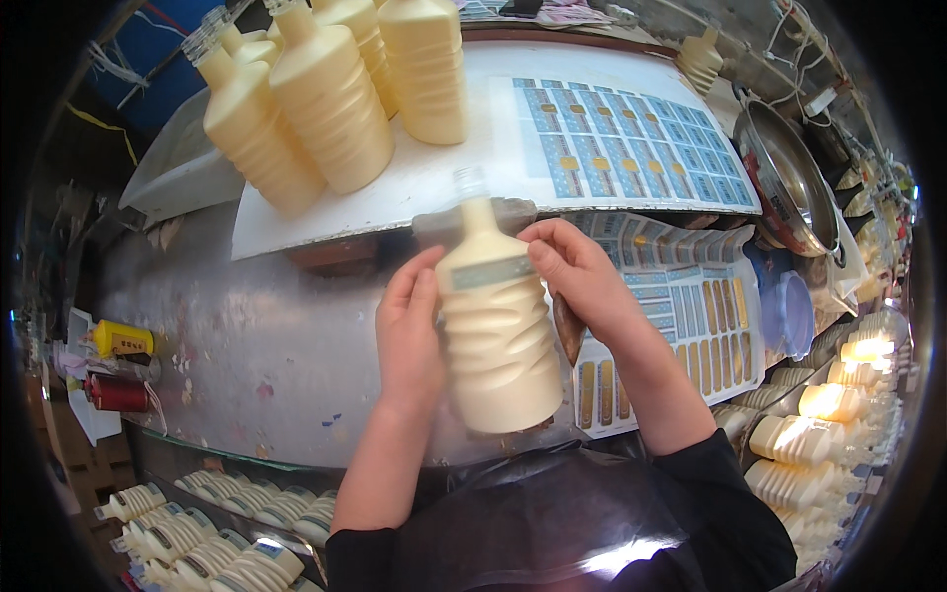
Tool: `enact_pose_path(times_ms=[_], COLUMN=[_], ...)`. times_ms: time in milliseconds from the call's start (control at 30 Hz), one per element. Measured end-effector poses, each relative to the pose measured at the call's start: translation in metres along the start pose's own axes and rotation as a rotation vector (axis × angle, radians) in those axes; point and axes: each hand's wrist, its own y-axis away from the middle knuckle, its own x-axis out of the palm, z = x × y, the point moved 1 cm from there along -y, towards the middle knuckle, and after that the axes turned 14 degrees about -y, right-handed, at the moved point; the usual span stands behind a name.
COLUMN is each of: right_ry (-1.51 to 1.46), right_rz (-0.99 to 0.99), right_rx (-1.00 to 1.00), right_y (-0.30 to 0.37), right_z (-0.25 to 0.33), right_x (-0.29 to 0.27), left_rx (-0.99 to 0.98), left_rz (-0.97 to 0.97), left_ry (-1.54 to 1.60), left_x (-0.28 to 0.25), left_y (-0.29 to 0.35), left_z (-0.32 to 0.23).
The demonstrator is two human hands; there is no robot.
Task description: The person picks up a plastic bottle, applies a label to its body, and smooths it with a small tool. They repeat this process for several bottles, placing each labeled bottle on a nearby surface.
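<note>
A cream ribbed bottle (498, 345) with a clear threaded neck stands between my hands, slightly blurred. Across its shoulder lies a grey-green label strip (490, 272). My left hand (410, 316) is closed at the bottle's left side, thumb and fingers at the strip's left end. On the other side my right hand (584, 276) pinches at the strip's right end, thumb against the shoulder. A brown pointed flat piece (567, 328) sticks down from under my right palm; how it is held is hidden. Behind the neck sits a grey cloth-like pad (439, 229), partly covered.
Several cream bottles (330, 113) stand on the white board (473, 118) at the back left. Label sheets (631, 143) lie on it, others (681, 326) below. A metal pan (789, 173) and bluish tub (786, 314) are right. Racked bottles (237, 567) line both lower sides.
</note>
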Motion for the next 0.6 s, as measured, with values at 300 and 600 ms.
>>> enact_pose_path(times_ms=[300, 600], right_ry=[0.339, 0.306], right_rz=[-0.135, -0.108], right_rx=[-0.096, -0.083], right_y=[0.000, 0.001], right_z=[-0.002, -0.002], right_x=[0.009, 0.008], left_rx=[0.010, -0.025], left_rz=[0.046, 0.063], left_ry=[0.084, 0.105], left_x=[0.009, 0.007], left_y=[0.006, 0.006], left_z=[-0.004, -0.005])
